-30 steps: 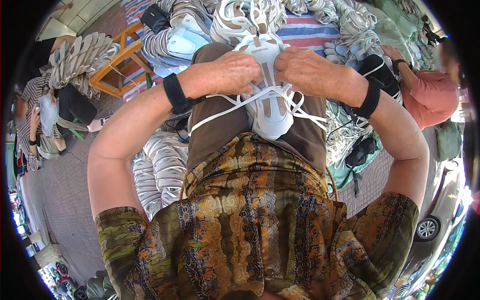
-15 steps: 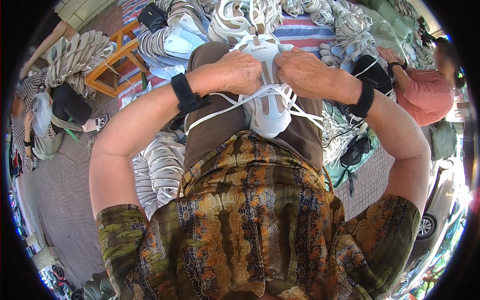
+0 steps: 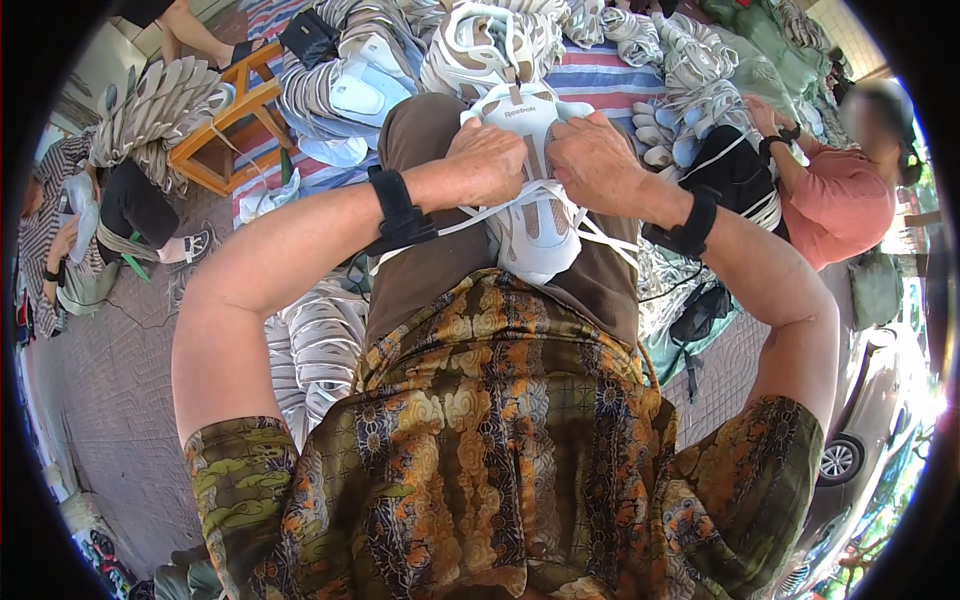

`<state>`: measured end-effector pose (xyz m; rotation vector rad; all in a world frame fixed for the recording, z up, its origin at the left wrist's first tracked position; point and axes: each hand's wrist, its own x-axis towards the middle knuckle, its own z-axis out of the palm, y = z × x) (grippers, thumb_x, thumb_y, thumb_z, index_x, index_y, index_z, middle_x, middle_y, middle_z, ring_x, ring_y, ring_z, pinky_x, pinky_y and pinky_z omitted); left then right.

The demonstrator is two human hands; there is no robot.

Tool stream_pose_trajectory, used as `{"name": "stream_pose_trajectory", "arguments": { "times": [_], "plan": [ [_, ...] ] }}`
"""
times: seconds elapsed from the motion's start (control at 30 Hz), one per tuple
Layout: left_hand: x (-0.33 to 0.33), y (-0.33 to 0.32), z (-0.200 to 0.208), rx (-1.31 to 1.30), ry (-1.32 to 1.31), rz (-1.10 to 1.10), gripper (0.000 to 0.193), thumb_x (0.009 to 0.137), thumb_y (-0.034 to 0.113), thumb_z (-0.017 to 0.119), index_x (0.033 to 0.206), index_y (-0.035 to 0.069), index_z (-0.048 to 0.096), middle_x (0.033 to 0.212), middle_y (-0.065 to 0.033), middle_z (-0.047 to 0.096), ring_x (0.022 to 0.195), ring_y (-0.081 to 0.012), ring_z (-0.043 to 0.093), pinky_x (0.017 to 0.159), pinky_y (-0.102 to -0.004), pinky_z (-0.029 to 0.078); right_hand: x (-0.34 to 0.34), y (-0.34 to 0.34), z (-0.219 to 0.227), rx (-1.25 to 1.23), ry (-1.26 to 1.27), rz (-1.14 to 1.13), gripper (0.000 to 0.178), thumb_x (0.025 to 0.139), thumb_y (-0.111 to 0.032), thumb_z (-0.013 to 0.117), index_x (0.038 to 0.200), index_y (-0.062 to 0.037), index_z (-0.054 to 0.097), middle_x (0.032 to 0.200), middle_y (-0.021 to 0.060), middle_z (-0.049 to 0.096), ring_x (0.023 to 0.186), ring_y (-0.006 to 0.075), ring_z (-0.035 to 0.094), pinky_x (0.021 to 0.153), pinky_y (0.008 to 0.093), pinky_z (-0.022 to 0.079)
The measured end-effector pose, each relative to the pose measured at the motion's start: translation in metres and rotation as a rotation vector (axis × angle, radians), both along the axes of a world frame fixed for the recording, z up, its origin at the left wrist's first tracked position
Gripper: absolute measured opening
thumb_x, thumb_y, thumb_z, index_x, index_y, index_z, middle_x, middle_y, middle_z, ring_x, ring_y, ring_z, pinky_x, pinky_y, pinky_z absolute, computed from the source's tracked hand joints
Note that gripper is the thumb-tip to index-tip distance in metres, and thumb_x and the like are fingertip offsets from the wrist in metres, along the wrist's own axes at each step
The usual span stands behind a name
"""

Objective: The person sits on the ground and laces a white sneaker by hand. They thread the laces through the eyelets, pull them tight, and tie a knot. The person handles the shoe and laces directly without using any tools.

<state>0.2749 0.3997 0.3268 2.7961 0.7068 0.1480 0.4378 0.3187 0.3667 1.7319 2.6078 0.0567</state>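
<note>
A white and beige sneaker (image 3: 540,240) rests on my lap, its toe toward me and its tongue (image 3: 518,118) facing up. My left hand (image 3: 487,163) is closed at the left edge of the shoe's opening. At the opposite edge my right hand (image 3: 592,160) is closed too, knuckles up. Both sets of fingertips are tucked out of sight, so I cannot tell whether they also pinch lace. Below the hands, a white shoelace (image 3: 545,192) crosses the shoe loosely, with loose lengths trailing to both sides over my brown trousers.
Bundled shoe uppers (image 3: 465,55) lie beyond my knees on a striped sheet (image 3: 605,70). More bundles (image 3: 325,345) sit beside my left thigh. A wooden stool (image 3: 215,165) stands at the left. People work at both sides, one in a pink top (image 3: 840,210). A car (image 3: 865,420) stands at right.
My hands and forearms have shifted slightly down in the picture, and the fingers have moved a little along the shoe's edges. The sneaker stays on my lap.
</note>
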Motion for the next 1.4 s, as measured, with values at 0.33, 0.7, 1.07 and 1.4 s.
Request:
{"name": "stream_pose_trajectory", "arguments": {
  "times": [0.33, 0.7, 1.07, 1.4],
  "plan": [
    [-0.018, -0.034, 0.001, -0.486, -0.537, -0.035, 0.018, 0.09, 0.018, 0.05, 0.088, 0.0, 0.054, 0.082, -0.0191, 0.056, 0.08, -0.036, 0.056, 0.072, -0.0418, 0.044, 0.008, 0.017, 0.003, 0.007, 0.725, -0.057, 0.014, 0.092, -0.012, 0.048, 0.084, -0.0008, 0.051, 0.062, 0.0052, 0.05, 0.062, 0.0104, 0.054, 0.055, 0.0322, 0.044],
    [-0.026, -0.155, 0.052, -0.66, -0.508, -0.879, 0.015, 0.081, 0.003, 0.053, 0.093, 0.0, 0.045, 0.09, -0.016, 0.047, 0.071, -0.035, 0.056, 0.054, -0.041, 0.045, -0.22, 0.029, 0.089, -0.495, 1.134, 0.868, 0.027, 0.09, -0.02, 0.049, 0.081, 0.0045, 0.055, 0.073, 0.0124, 0.063, 0.068, 0.0205, 0.065, 0.062, 0.0332, 0.052],
    [-0.022, -0.102, 0.187, -1.21, -0.869, -0.592, 0.023, 0.094, 0.021, 0.055, 0.094, -0.001, 0.057, 0.077, -0.0078, 0.059, 0.058, -0.0095, 0.054, 0.055, -0.025, 0.046, 0.027, -0.065, -0.019, -0.072, 0.6, 0.075, 0.025, 0.084, -0.012, 0.061, 0.107, -0.0035, 0.054, 0.094, 0.0107, 0.061, 0.078, 0.0283, 0.062, 0.068, 0.0397, 0.05],
    [-0.021, 0.06, 0.112, -0.267, -0.679, -0.029, 0.017, 0.088, 0.018, 0.059, 0.101, 0.006, 0.06, 0.087, -0.0035, 0.061, 0.074, -0.0082, 0.06, 0.061, -0.0241, 0.049, 0.05, -0.096, -0.057, 0.318, 0.415, -0.186, 0.008, 0.084, -0.008, 0.058, 0.092, -0.0052, 0.058, 0.061, 0.0153, 0.056, 0.062, 0.0372, 0.059, 0.054, 0.0442, 0.046]
  ]
}}
